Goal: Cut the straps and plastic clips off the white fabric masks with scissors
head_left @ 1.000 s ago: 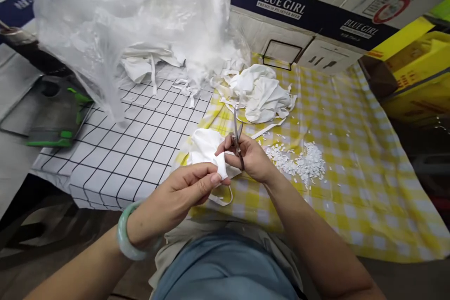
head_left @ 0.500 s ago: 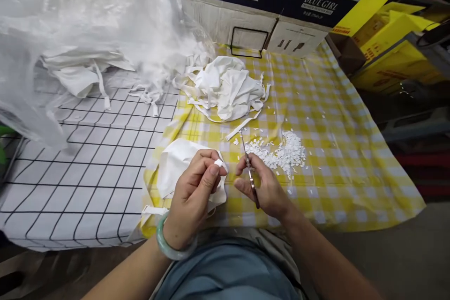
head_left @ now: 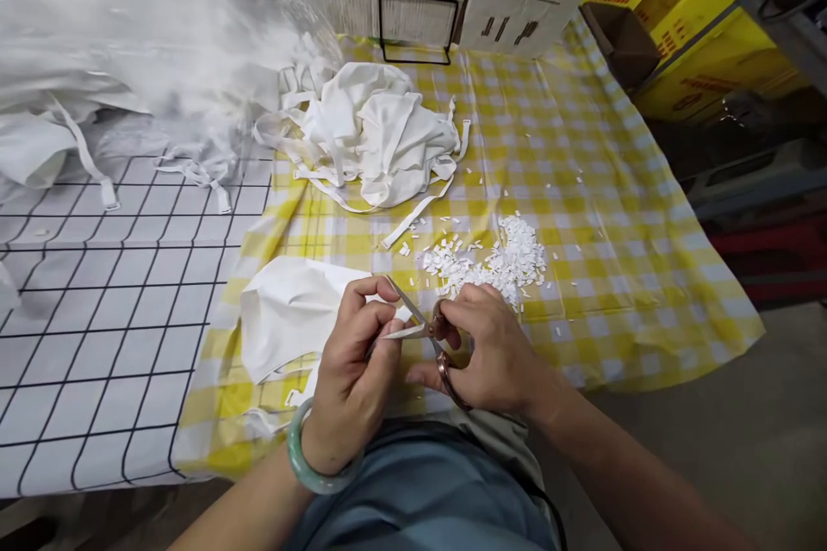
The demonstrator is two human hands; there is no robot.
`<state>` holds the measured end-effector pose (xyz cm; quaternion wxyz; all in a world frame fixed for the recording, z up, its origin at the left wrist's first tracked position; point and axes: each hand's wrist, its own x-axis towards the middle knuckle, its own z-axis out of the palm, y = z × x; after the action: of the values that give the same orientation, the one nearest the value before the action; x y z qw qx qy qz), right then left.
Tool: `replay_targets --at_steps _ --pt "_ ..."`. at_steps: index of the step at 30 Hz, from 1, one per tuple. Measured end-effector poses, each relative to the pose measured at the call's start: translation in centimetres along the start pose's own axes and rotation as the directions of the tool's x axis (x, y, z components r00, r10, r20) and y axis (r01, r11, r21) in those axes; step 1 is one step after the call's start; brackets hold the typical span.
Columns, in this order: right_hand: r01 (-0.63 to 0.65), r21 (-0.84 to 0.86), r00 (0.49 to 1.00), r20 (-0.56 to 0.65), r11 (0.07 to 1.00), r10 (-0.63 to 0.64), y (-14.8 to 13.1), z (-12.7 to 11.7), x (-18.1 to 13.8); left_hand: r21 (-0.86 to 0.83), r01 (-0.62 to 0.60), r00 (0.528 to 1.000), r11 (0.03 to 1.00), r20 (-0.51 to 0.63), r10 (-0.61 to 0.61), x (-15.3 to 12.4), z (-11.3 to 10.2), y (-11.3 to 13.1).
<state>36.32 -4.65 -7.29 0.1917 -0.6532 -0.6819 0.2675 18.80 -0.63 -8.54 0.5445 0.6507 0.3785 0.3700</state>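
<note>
Between thumb and fingers, my left hand (head_left: 362, 353) pinches the end of a white strap (head_left: 401, 313). My right hand (head_left: 484, 344) grips a pair of scissors (head_left: 423, 329) by its bronze-coloured handles. The scissor blades are spread, one on either side of the strap end, close to my left fingertips. A flat white fabric piece (head_left: 290, 306) lies on the cloth to the left, partly behind my left hand. Beyond my right hand is a heap of small white clippings (head_left: 507, 254).
A pile of white strapped fabric pieces (head_left: 388, 138) lies farther back on the yellow checked cloth (head_left: 620, 275). Clear plastic bagging (head_left: 148, 26) spreads over the left. Behind stand a cardboard box (head_left: 523, 9) and a black wire stand (head_left: 417, 27).
The scissors have swung from pointing away to pointing left, with their blades now opened around the strap end. My right hand has turned toward my left hand. The camera view has shifted.
</note>
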Motion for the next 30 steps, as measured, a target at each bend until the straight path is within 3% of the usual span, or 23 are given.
replay_targets --at_steps 10,21,30 --pt "0.001 -0.033 1.0 -0.001 0.999 -0.001 0.4 0.2 0.3 0.007 -0.004 1.0 1.0 -0.012 0.004 0.0 0.3 -0.6" --pt "-0.003 0.005 1.0 -0.01 1.0 0.003 0.1 0.1 0.4 0.005 -0.095 0.995 0.995 -0.008 0.095 0.0 0.6 -0.8" --pt "-0.027 0.002 0.998 -0.064 1.0 0.027 0.7 0.5 -0.2 0.005 -0.066 0.998 0.998 0.024 0.065 0.3 1.1 -0.8"
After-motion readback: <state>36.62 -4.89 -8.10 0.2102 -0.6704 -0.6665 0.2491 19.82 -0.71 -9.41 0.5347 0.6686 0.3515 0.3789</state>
